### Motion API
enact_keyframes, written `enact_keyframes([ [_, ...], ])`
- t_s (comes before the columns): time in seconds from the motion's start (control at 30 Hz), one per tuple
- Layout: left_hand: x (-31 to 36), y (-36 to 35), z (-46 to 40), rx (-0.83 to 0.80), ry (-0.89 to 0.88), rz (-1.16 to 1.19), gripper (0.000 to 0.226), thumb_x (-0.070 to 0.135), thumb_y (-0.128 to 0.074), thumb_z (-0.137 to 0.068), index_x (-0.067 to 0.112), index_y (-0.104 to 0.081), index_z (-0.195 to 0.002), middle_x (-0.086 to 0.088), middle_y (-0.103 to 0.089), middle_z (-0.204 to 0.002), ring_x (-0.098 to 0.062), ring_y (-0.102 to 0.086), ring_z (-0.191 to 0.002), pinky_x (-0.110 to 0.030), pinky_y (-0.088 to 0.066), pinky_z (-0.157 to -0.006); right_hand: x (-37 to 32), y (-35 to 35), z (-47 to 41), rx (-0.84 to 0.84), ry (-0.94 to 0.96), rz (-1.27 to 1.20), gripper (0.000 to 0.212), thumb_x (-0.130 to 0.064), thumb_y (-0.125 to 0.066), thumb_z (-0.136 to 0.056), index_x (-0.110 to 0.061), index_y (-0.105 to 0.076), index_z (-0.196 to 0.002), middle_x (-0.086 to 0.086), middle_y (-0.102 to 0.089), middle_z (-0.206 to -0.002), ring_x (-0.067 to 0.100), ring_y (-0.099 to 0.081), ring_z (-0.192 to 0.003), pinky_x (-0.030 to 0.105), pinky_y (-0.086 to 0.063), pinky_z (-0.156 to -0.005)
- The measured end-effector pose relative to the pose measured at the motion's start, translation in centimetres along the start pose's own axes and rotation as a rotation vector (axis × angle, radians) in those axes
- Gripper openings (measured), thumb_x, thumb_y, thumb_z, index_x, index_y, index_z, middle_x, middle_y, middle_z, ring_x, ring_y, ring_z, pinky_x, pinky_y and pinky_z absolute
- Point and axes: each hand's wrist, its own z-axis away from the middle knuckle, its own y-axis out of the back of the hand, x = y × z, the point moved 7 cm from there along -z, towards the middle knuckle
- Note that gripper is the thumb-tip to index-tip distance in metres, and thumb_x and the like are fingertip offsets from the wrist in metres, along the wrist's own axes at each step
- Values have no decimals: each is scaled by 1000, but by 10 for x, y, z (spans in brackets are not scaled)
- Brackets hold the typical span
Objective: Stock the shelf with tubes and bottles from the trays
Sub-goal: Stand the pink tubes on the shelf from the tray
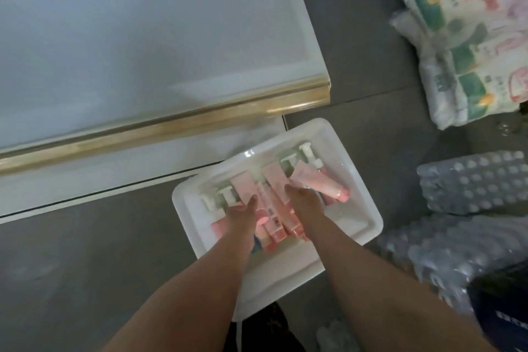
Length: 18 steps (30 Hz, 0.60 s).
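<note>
Tray point(354, 226) on grey floor point(85, 251) beside shelf point(143, 46); grip of both hands point(243, 208) unclear among tubes point(274, 206).

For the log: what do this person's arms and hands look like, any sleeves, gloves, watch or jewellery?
Both forearms are bare as far as the frame shows, with no sleeves in view. The left hand and right hand wear no gloves. No watch or bracelet shows at either wrist. The picture is too blurred to rule out a ring on the fingers.

Head view — steep downward look, close over tray point(357, 226) (floor level), shelf point(143, 51) ahead-left
</note>
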Motion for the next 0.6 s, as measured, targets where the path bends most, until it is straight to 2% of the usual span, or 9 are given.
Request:
enact_keyframes([
  [0.07,2,-5,-7,16,-4,9,52,54,-62,-90,5,-64,-107,-8,-72,-93,-27,-69,-79,-38,-56,-85,-1,-11,-4,-18,14,-10,34,-45,-55,-95,-15,-69,-105,5,-73,-92,23,-69,-89,43,-53,-91],
  [0.13,3,-9,-15,40,-19,-24,55,59,-62,-88,6,-67,-100,-8,-74,-88,-26,-71,-77,-39,-58,-84,3,-26,-10,-64,16,-40,48,-58,-57,-86,-18,-69,-112,5,-75,-99,25,-70,-96,47,-52,-98],
  [0.2,5,-13,-21,55,-25,-56,61,64,-59,-87,6,-69,-100,-8,-74,-84,-27,-72,-77,-40,-59,-83,8,-34,-17,-43,7,-76,65,-69,-57,-70,-20,-69,-112,0,-75,-99,24,-71,-96,50,-52,-97],
  [0.27,10,-14,-21,59,-34,-70,62,66,-55,-89,7,-66,-103,-6,-72,-85,-24,-70,-74,-35,-57,-72,11,-38,-25,-20,33,-73,62,-64,-58,-66,-16,-70,-103,1,-76,-89,23,-73,-87,50,-56,-91],
  [0.37,10,-16,-26,67,-30,-72,58,64,-52,-92,10,-55,-112,-2,-62,-85,-16,-59,-67,-26,-37,-51,10,-40,-32,8,4,-47,70,-74,-64,-58,-22,-70,-104,-4,-76,-90,20,-73,-84,46,-59,-87],
  [0.43,11,-18,-30,54,-58,-64,61,64,-51,-92,8,-56,-114,0,-61,-83,-14,-59,-66,-25,-38,-51,27,-47,-52,16,-42,-19,91,-90,-66,-47,-27,-68,-112,-6,-74,-98,21,-71,-91,46,-58,-88],
  [0.5,11,-23,-33,6,-77,-71,61,66,-52,-91,10,-60,-116,1,-67,-83,-13,-66,-66,-27,-50,-57,40,-51,-63,30,-120,74,117,-104,-53,-37,-28,-60,-127,-1,-69,-113,27,-67,-102,49,-54,-93],
  [0.6,14,-27,-27,-63,-73,-54,47,57,-55,-95,13,-62,-111,4,-69,-77,-11,-68,-62,-26,-54,-60,29,-55,-53,-15,-177,135,131,-107,-37,-41,-24,-50,-142,7,-60,-134,34,-57,-120,52,-47,-102],
])
